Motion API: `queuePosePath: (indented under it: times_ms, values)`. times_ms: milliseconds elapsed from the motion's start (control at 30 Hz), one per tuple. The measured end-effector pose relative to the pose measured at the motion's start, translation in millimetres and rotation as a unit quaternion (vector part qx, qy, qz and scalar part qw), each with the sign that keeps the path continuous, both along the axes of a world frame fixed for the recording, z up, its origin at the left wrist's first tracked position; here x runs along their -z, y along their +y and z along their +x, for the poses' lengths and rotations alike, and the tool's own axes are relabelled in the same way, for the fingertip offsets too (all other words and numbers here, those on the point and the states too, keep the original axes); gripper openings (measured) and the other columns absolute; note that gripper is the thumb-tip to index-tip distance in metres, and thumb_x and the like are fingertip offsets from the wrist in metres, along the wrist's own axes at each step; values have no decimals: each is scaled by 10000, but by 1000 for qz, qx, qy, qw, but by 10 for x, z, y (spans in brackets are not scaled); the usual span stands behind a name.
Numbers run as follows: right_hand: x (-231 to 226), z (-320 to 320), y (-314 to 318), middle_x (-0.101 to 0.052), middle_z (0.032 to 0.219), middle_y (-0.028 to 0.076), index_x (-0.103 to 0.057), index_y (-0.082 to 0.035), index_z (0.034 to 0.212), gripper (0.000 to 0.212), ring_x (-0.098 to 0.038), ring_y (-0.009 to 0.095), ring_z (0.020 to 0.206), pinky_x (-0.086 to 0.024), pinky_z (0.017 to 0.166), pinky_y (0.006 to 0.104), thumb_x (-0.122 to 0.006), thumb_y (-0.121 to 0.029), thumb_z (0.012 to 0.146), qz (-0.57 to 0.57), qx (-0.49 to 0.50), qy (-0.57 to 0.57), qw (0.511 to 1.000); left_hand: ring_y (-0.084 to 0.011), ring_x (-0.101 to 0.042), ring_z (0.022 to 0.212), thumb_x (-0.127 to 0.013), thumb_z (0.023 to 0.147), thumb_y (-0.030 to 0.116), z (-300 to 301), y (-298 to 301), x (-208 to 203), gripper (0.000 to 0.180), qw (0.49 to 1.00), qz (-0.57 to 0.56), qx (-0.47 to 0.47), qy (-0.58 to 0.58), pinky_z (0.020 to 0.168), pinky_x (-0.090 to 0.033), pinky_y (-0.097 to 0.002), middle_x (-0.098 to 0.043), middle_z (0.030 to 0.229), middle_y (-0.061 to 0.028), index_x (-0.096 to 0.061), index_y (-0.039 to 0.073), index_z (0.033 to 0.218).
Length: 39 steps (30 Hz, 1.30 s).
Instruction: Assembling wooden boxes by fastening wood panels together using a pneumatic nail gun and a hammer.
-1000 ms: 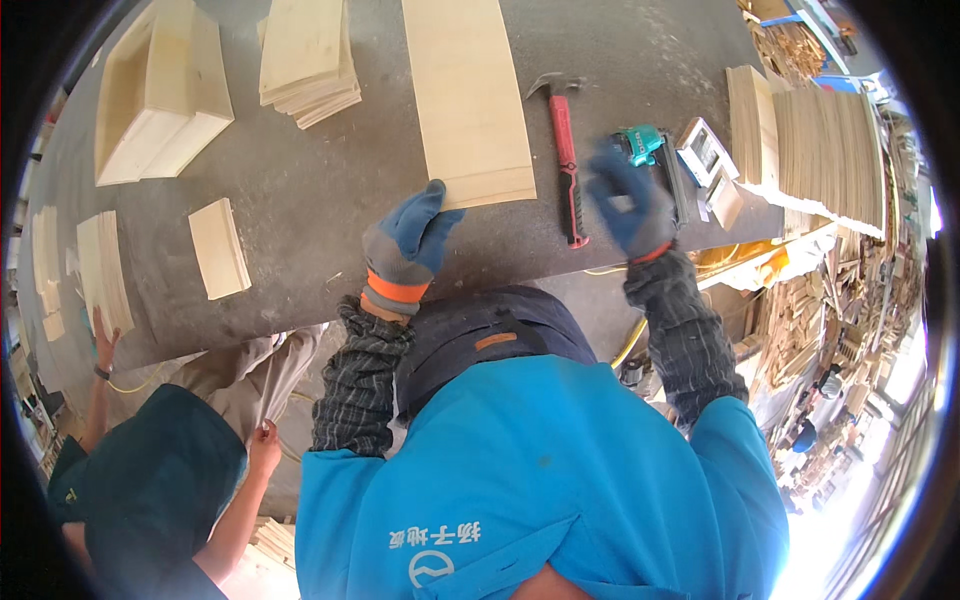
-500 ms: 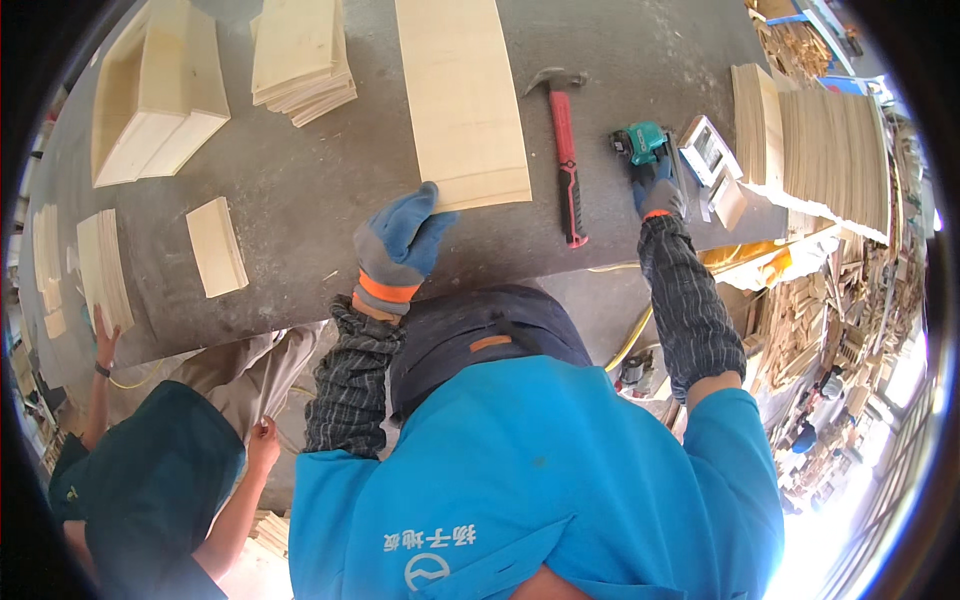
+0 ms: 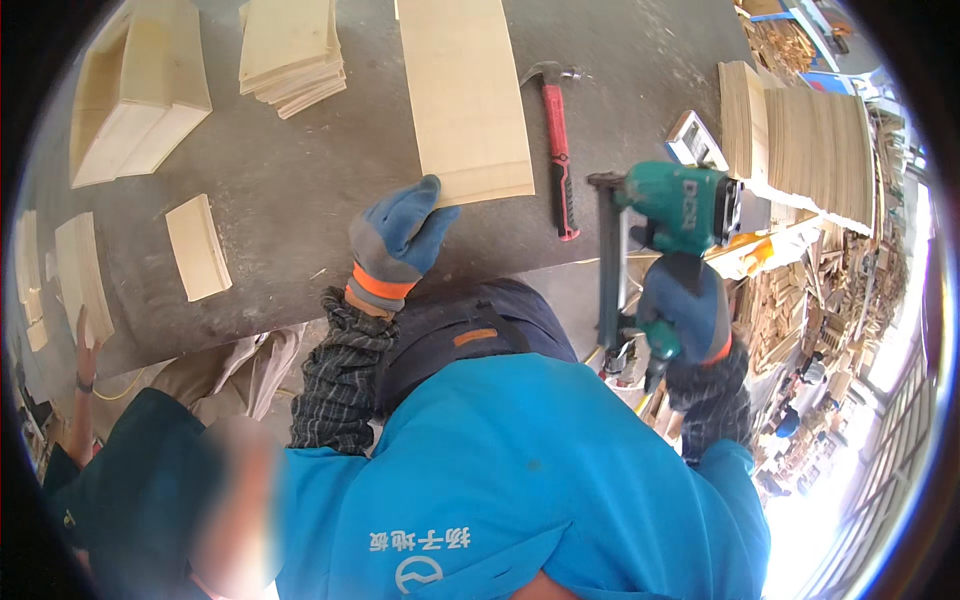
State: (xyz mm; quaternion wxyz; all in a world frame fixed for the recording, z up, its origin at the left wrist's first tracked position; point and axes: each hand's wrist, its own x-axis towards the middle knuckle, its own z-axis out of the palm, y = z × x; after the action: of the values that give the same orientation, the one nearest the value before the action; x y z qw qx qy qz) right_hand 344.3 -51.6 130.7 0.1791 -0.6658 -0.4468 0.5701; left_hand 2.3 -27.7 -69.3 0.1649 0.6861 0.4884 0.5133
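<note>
My right hand [image 3: 684, 305], in a blue and grey glove, is wrapped round the handle of a green nail gun [image 3: 675, 207]. The tool is lifted off the table beyond its near edge, its long dark magazine turned toward the left. In a matching glove, my left hand [image 3: 397, 235] grips the near left corner of a long pale wooden board [image 3: 470, 100], with the thumb over its top. That board lies flat and runs away from me. A claw hammer [image 3: 562, 150] with a red and black handle rests between the board and the nail gun.
Several stacks of thin boards [image 3: 291, 50] and an open wooden box shape [image 3: 140, 95] occupy the dark table [image 3: 300, 200]'s left. A small wood stack [image 3: 198, 248] lies nearer. At right are a small carton [image 3: 697, 142] and large board stacks [image 3: 815, 145]. A co-worker [image 3: 150, 480] is at lower left.
My right hand has picked up the nail gun from the table and brought it up and back toward me. My left hand stays on the board's corner. The co-worker has leaned closer.
</note>
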Motion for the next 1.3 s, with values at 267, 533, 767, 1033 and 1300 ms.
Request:
queuePosePath:
  times_ms: [267, 533, 767, 1033, 1300]
  values:
    - [-52, -732, -90, -679, 785, 33, -676, -1, 991, 174, -655, 114, 708, -533, 658, 305, -722, -149, 912, -47, 32, -21, 998, -345, -787, 838, -922, 808, 118, -29, 16, -80, 398, 1000, 21, -11, 14, 714, -636, -410, -801, 1013, -160, -765, 43, 1166]
    - [23, -763, -82, -694, 826, 45, -672, 27, 1085, 281, -667, 116, 729, -547, 674, 311, -737, -182, 908, -44, 4, -10, 999, -337, -779, 826, -912, 822, 139, -42, 30, -77, 374, 999, 40, -14, 2, 703, -626, -415, -798, 998, -146, -761, 47, 1152]
    - [-36, -831, -102, -701, 870, 60, -673, 34, 1108, 304, -668, 125, 758, -551, 696, 320, -738, -187, 909, -36, 13, -47, 998, -330, -778, 806, -900, 840, 151, -35, 23, -78, 377, 999, 39, -5, 10, 681, -621, -406, -797, 993, -144, -748, 49, 1169]
    - [-40, -859, -123, -694, 859, 44, -667, 22, 1090, 295, -651, 114, 767, -547, 710, 322, -737, -205, 914, -33, 4, -37, 999, -321, -777, 792, -897, 844, 156, -39, 40, -91, 378, 999, 47, -11, -7, 654, -616, -403, -796, 975, -145, -741, 52, 1173]
    - [-37, -869, -132, -694, 853, 45, -675, 9, 1092, 280, -649, 110, 768, -546, 713, 322, -734, -199, 914, -35, 11, -74, 997, -342, -801, 862, -932, 809, 123, -57, 9, -139, 354, 1000, -1, 7, 6, 753, -645, -408, -809, 1020, -188, -783, 17, 1111]
